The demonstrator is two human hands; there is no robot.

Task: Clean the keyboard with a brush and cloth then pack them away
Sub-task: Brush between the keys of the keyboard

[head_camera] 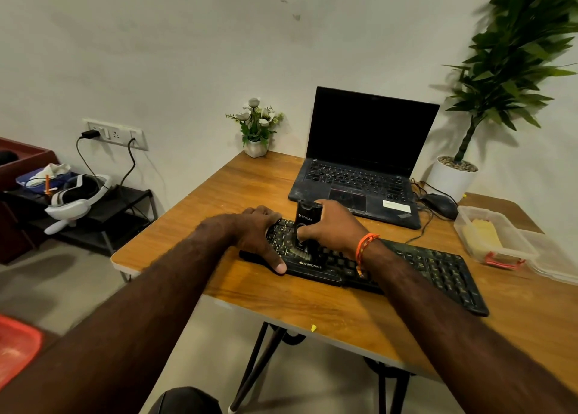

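Head view: a person's two bare forearms reach forward over a wooden worktop (pixel 250 176) toward a black keyboard (pixel 422 266).
Left hand (pixel 259 232): lies on the keyboard's left end, fingers spread and fairly straight, palm down; the thumb (pixel 276 262) runs along the near edge of the keyboard. It presses the keyboard flat and grips nothing.
Right hand (pixel 334 226): fingers and thumb curled round the black handle of a brush (pixel 308 226), clamped on it. An orange thread band (pixel 364 244) sits on the wrist.
Brush: held upright, with pale bristles at its lower end touching the keys just right of the left hand. White lettering on the handle is too small to read.
Keyboard: long, black, lying at an angle across the worktop's near half, its right end nearer the camera. It carries the brand word ZEBRONICS on its front edge. The keys look dusty with light specks.
Cloth: a folded yellow cloth (pixel 483 234) lies inside a clear plastic box (pixel 497 251) at the worktop's right side, well apart from both hands.
Box lid (pixel 553 263): clear, just beside the box on its right.
Laptop (pixel 362 163): open, screen dark, behind the keyboard, its surface dusty.
Mouse (pixel 439 204): black, right of the laptop.
Flower pot (pixel 256 129): small, white, at the worktop's far corner.
Tall plant (pixel 513 57): in a white pot at far right.
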